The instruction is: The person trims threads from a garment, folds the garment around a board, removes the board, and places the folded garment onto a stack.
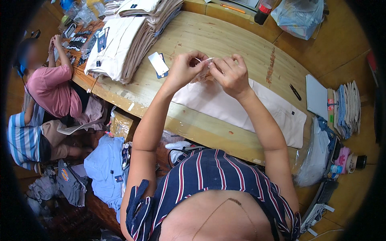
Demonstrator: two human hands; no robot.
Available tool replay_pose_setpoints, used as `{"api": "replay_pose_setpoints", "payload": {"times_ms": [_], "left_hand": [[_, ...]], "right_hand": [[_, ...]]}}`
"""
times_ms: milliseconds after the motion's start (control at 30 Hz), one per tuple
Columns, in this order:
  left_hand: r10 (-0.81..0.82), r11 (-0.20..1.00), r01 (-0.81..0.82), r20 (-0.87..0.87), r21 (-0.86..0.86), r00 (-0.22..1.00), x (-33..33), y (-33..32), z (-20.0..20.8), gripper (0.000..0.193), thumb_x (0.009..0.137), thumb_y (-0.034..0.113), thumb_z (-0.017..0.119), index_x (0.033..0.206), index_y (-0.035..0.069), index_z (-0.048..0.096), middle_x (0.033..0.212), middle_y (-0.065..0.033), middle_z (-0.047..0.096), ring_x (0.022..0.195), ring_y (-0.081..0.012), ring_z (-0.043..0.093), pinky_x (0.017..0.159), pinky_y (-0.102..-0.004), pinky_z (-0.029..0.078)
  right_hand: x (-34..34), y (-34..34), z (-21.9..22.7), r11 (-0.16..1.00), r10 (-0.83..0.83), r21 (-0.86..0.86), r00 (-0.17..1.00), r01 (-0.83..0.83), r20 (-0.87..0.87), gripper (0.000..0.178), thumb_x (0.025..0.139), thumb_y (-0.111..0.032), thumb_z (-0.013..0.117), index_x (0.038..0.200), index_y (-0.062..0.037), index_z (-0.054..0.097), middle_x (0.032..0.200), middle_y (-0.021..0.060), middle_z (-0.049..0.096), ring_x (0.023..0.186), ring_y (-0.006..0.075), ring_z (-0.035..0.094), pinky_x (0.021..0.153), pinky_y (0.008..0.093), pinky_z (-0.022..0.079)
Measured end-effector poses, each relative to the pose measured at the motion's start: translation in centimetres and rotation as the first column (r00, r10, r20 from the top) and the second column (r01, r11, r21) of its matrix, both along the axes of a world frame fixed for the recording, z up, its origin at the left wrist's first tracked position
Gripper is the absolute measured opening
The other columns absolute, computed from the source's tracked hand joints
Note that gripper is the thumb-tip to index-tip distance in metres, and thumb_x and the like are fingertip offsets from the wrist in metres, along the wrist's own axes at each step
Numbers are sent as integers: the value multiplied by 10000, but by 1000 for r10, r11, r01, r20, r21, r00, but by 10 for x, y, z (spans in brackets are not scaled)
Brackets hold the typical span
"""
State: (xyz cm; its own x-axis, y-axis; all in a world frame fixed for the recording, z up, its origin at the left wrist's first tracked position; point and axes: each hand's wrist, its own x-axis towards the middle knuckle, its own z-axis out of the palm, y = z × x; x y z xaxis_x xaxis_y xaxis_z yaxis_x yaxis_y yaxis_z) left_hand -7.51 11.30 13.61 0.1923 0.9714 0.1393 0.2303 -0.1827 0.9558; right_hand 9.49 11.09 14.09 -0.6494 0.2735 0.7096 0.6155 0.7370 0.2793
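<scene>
I see both forearms rising from the lower edge and meeting over the table (225, 36), elbows spread, wrists bent inward. My left hand (184, 67) pinches one end of a small white tag (206, 60) between thumb and forefinger; my right hand (230, 74) closes its fingertips on the other end, knuckles up. The tag sits between the two hands, raised just above the top edge of a pale pink garment (257, 108) that lies flat across the table, running from under the hands toward the right. Whether the tag is attached to the garment I cannot tell. Just left of my left hand a white card (157, 63) lies tilted on a dark blue card (163, 72), both flat on the wood. Further left stands a stack (120, 44) of folded cream garments with dark blue labels on top. To the right of the garment a small black clip (295, 91) lies on the table, near a white sheet (316, 96) and a fanned bundle (348, 108) of folded cloths. At the top right a clear plastic bag (298, 16) sits beside a bottle (263, 11) with a red cap. At far left a person in a pink shirt (54, 90) sits with hands raised.
</scene>
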Motion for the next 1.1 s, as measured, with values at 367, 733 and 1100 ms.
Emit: {"api": "replay_pose_setpoints", "payload": {"times_ms": [367, 733, 1100], "left_hand": [[139, 833, -60, -104, 551, 985, 18, -14, -9, 119, 644, -21, 616, 744, -9, 552, 707, -95, 563, 647, -212, 557, 579, -286, 449], [131, 810, -10, -166, 586, 977, 22, -31, -3, 189, 669, -22, 596, 854, 10, 577, 780, -104, 525, 682, -229, 547, 576, -299, 445], [-128, 910, 199, -210, 363, 969, 3, -33, 10, 172, 709, -7, 584, 880, -9, 597, 783, -106, 586, 720, -200, 576, 646, -287, 454]], "right_hand": [[-6, 3, -11, 725, -149, -565, 710, -395, -688, 140, 588, 79, 568, 698, -8, 566, 690, 99, 558, 590, 234, 557, 513, 294, 440], [2, -13, -18, 953, 143, -148, 823, -265, -550, 237, 521, 129, 569, 716, -6, 579, 718, 99, 541, 660, 242, 559, 541, 296, 457], [7, -18, -18, 951, 299, 20, 896, -310, -329, 160, 573, -75, 630, 682, -12, 531, 717, 73, 524, 663, 222, 529, 583, 335, 452]]}}
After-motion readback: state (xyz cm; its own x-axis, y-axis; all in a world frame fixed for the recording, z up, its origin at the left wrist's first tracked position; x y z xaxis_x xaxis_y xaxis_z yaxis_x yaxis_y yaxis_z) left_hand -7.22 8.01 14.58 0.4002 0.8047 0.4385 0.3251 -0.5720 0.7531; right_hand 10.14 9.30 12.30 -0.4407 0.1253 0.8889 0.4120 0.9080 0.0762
